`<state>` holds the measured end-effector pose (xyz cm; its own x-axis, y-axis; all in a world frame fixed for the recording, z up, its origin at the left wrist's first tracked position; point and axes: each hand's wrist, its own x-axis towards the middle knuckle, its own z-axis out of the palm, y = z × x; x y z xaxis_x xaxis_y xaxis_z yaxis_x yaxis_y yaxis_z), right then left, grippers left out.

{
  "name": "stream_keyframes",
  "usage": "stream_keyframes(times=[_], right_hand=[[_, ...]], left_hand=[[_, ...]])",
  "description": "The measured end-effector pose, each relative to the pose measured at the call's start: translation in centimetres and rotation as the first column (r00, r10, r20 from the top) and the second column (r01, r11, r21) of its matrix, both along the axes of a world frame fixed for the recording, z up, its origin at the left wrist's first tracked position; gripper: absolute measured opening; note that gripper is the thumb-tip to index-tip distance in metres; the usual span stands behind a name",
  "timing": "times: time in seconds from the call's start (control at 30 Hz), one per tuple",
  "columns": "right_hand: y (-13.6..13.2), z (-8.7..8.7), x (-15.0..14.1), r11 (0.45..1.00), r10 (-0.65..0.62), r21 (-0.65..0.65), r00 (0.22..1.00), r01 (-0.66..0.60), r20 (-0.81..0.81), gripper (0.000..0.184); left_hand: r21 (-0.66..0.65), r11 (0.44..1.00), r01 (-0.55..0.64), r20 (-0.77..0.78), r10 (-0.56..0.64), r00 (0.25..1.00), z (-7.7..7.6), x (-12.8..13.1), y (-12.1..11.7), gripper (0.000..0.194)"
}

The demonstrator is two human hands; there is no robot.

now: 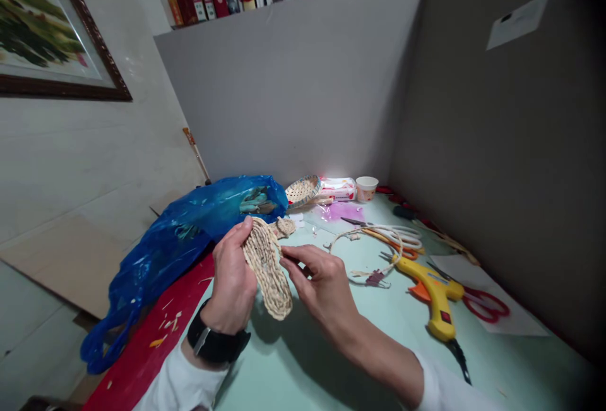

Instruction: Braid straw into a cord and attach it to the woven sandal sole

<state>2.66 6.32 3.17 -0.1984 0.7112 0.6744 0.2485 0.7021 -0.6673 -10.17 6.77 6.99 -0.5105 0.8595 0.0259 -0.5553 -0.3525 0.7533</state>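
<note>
A long, rounded piece of coiled straw braid, shaped like a shoe sole (268, 269), is held up over the table, tilted towards me. My left hand (235, 272), with a black watch on its wrist, grips it along its left side, thumb near the upper end. At the piece's right edge, my right hand (319, 275) pinches with thumb and index finger; whatever small strand lies between the fingertips is hard to make out. Just behind it on the table sits a smaller beige braided piece (284, 228), partly covered by the sole-shaped one.
To the left lies a blue plastic bag (189, 215) on red cloth (156, 329). On the right are a yellow glue gun (438, 294), red-handled scissors (487, 305) and a cord loop (400, 250). A woven basket (303, 191) and paper cup (366, 190) stand by the grey partition (303, 95).
</note>
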Motion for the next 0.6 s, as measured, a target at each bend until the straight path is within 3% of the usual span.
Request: stream_keyframes(times=[0.13,0.27,0.43,0.6], right_hand=[[-0.3,0.7,0.2,1.0,0.004,-0.012,1.0,-0.004,-0.029,0.015],[-0.7,0.8,0.2,0.997,-0.003,0.08,1.0,0.002,0.005,0.018],[-0.9,0.6,0.1,0.984,-0.009,0.177,1.0,0.003,0.028,0.021],[-1.4,0.4,0.1,0.981,0.009,0.195,0.998,-0.022,0.067,0.023]], left_hand=[[-0.005,1.0,0.015,0.029,-0.015,0.999,0.8,0.7,-0.3,0.011],[-0.011,1.0,0.005,0.041,-0.004,0.999,1.2,0.9,-0.5,0.017],[0.001,1.0,-0.023,0.029,0.023,0.999,1.4,0.7,-0.8,0.017],[0.016,0.999,-0.028,0.033,0.028,0.999,1.2,0.5,-1.9,0.019]])
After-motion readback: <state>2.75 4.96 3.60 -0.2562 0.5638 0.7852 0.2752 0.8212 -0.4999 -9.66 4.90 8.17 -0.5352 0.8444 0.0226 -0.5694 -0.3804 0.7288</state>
